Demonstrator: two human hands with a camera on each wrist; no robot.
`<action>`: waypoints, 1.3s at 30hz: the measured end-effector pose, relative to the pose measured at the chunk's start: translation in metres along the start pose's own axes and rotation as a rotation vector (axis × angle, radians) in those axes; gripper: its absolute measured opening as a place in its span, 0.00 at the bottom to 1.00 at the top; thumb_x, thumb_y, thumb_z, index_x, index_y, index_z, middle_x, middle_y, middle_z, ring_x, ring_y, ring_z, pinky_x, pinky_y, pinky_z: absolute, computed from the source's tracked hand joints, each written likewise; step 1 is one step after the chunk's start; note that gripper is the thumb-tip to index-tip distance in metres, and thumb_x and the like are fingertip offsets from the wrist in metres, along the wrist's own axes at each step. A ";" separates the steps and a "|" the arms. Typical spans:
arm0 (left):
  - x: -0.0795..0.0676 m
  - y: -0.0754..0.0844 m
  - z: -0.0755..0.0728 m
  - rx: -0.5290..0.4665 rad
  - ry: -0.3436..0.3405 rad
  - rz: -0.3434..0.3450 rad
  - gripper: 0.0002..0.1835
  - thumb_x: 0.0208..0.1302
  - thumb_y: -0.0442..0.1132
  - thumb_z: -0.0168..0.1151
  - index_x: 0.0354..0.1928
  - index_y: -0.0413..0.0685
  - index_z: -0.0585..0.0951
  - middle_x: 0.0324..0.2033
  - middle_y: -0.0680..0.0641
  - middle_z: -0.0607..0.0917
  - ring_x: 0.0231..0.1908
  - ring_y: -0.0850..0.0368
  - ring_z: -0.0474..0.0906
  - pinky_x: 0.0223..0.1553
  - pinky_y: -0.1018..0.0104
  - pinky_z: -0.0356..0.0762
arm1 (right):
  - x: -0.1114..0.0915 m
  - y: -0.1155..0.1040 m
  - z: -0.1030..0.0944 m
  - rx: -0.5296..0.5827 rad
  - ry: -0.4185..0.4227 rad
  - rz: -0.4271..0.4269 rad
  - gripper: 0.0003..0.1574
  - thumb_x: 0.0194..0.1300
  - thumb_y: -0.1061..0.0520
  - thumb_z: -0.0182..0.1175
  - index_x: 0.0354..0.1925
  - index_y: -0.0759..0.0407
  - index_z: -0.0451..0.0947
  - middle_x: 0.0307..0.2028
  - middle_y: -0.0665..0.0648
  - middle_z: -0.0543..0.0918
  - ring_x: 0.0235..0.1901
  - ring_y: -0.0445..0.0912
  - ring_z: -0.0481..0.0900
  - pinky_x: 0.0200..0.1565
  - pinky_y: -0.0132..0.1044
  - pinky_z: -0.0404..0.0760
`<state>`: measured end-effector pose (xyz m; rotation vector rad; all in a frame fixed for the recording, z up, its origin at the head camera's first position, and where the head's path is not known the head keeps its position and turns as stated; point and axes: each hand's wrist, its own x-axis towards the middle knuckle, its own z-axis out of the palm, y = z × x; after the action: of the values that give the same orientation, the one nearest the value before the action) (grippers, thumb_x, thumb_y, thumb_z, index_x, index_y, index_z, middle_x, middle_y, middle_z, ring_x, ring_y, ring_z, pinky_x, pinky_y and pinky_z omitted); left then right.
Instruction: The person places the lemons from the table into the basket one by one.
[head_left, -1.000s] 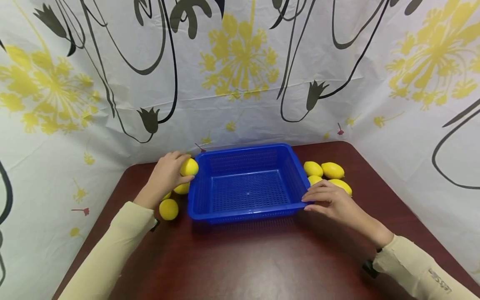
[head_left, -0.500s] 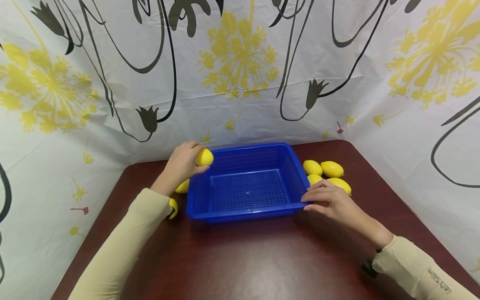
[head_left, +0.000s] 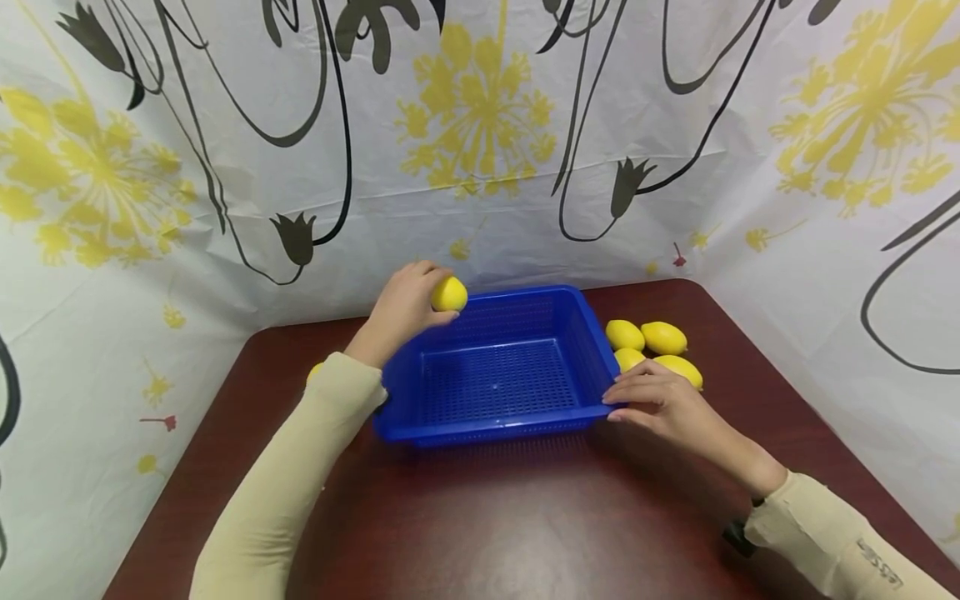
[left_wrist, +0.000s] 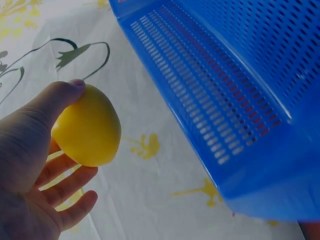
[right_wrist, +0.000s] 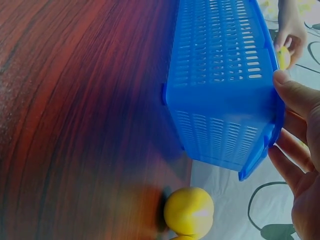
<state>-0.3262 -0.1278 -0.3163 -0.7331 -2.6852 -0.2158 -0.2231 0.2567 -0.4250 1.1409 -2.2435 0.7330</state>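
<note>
Left grip is clamping one lemon, holding it higher than the blue basket, near its far side; the basket's middle is lying lower and to the right, long axis running sideways. Right grip, farther from this lemon, is pinching the basket's near-right corner.

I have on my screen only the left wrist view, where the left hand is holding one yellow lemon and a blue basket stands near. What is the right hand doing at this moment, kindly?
Observer: The right hand holds the rim of the blue basket, at the right corner nearest the person.

Operator: Thank you, I understand. And which things are lying to the right of the basket, seen from the person's side?

Observer: In the head view, four yellow lemons show there, lying close together on the dark red table.
</note>
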 end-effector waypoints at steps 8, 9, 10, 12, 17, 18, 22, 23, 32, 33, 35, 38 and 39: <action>0.023 0.023 0.018 0.033 -0.071 0.073 0.35 0.53 0.55 0.74 0.60 0.46 0.78 0.56 0.45 0.82 0.55 0.45 0.78 0.59 0.51 0.77 | 0.000 -0.001 0.001 -0.006 0.000 0.007 0.22 0.38 0.61 0.80 0.38 0.53 0.88 0.34 0.44 0.90 0.44 0.41 0.79 0.53 0.16 0.69; 0.026 0.027 0.020 0.036 -0.084 0.081 0.35 0.54 0.55 0.74 0.61 0.46 0.78 0.56 0.45 0.82 0.55 0.46 0.78 0.58 0.51 0.77 | 0.000 -0.001 0.001 -0.005 0.002 0.006 0.23 0.38 0.61 0.80 0.38 0.53 0.88 0.34 0.44 0.90 0.44 0.41 0.79 0.53 0.15 0.69; 0.028 0.031 0.023 0.035 -0.097 0.087 0.35 0.54 0.56 0.74 0.61 0.47 0.78 0.56 0.45 0.81 0.56 0.46 0.78 0.58 0.51 0.78 | 0.000 0.000 0.001 -0.003 0.004 0.005 0.23 0.38 0.61 0.80 0.38 0.54 0.88 0.34 0.44 0.90 0.44 0.41 0.79 0.53 0.16 0.69; 0.034 0.038 0.027 0.034 -0.120 0.096 0.35 0.55 0.56 0.73 0.62 0.47 0.77 0.57 0.46 0.81 0.57 0.46 0.78 0.57 0.50 0.78 | 0.000 0.000 0.001 -0.001 0.005 0.006 0.23 0.38 0.61 0.80 0.38 0.53 0.88 0.34 0.44 0.90 0.44 0.41 0.79 0.54 0.15 0.69; 0.046 0.051 0.039 0.037 -0.161 0.117 0.35 0.56 0.57 0.72 0.63 0.48 0.77 0.58 0.46 0.80 0.58 0.46 0.77 0.59 0.50 0.77 | 0.001 0.000 0.001 0.007 -0.008 0.030 0.22 0.40 0.61 0.80 0.39 0.53 0.89 0.35 0.44 0.90 0.45 0.41 0.79 0.54 0.15 0.68; 0.048 0.052 0.041 0.037 -0.166 0.122 0.35 0.56 0.57 0.72 0.63 0.48 0.77 0.58 0.46 0.80 0.58 0.46 0.77 0.59 0.50 0.77 | 0.001 0.000 0.001 0.006 -0.011 0.035 0.22 0.40 0.60 0.80 0.39 0.52 0.89 0.35 0.44 0.90 0.45 0.41 0.79 0.54 0.15 0.68; 0.057 0.057 0.049 0.044 -0.182 0.136 0.34 0.56 0.57 0.72 0.62 0.50 0.78 0.57 0.46 0.81 0.57 0.47 0.77 0.58 0.51 0.78 | 0.000 -0.001 0.001 0.012 -0.022 0.061 0.21 0.41 0.60 0.80 0.39 0.52 0.89 0.36 0.43 0.90 0.46 0.40 0.78 0.54 0.17 0.69; 0.059 0.058 0.051 0.047 -0.189 0.137 0.34 0.56 0.57 0.72 0.62 0.51 0.78 0.57 0.47 0.80 0.57 0.47 0.77 0.58 0.51 0.78 | -0.001 0.000 0.001 0.011 -0.025 0.068 0.21 0.41 0.60 0.79 0.39 0.52 0.89 0.36 0.43 0.90 0.46 0.40 0.78 0.54 0.17 0.69; 0.069 0.072 0.065 0.072 -0.246 0.152 0.34 0.57 0.58 0.71 0.63 0.52 0.77 0.58 0.48 0.80 0.57 0.49 0.77 0.58 0.53 0.78 | -0.003 -0.003 0.001 0.009 -0.031 0.080 0.20 0.41 0.60 0.79 0.38 0.51 0.89 0.35 0.42 0.90 0.46 0.40 0.78 0.52 0.17 0.71; 0.069 0.073 0.067 0.075 -0.250 0.152 0.33 0.57 0.58 0.71 0.63 0.52 0.77 0.58 0.48 0.80 0.57 0.49 0.77 0.58 0.53 0.78 | -0.003 -0.004 0.001 0.012 -0.030 0.082 0.20 0.41 0.60 0.79 0.38 0.51 0.89 0.35 0.42 0.90 0.46 0.40 0.78 0.53 0.17 0.71; 0.071 0.076 0.071 0.085 -0.262 0.157 0.33 0.57 0.58 0.71 0.62 0.53 0.77 0.57 0.49 0.80 0.57 0.50 0.77 0.59 0.54 0.78 | -0.004 -0.004 0.001 0.021 -0.032 0.089 0.20 0.42 0.60 0.79 0.38 0.51 0.89 0.35 0.42 0.90 0.47 0.39 0.78 0.53 0.17 0.70; 0.074 0.081 0.077 0.090 -0.276 0.178 0.32 0.56 0.57 0.72 0.61 0.53 0.78 0.56 0.49 0.80 0.56 0.51 0.78 0.58 0.54 0.78 | -0.004 -0.004 0.002 0.025 -0.031 0.092 0.20 0.43 0.60 0.79 0.39 0.51 0.88 0.35 0.42 0.89 0.46 0.39 0.78 0.53 0.16 0.70; 0.075 0.083 0.079 0.091 -0.280 0.188 0.32 0.56 0.57 0.72 0.60 0.53 0.79 0.55 0.49 0.81 0.55 0.50 0.78 0.57 0.54 0.78 | -0.004 -0.004 0.002 0.028 -0.028 0.091 0.20 0.43 0.60 0.79 0.39 0.51 0.88 0.35 0.42 0.89 0.46 0.39 0.78 0.53 0.16 0.70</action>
<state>-0.3667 -0.0037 -0.3578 -1.0478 -2.8367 0.0612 -0.2176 0.2556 -0.4280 1.0740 -2.3286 0.7914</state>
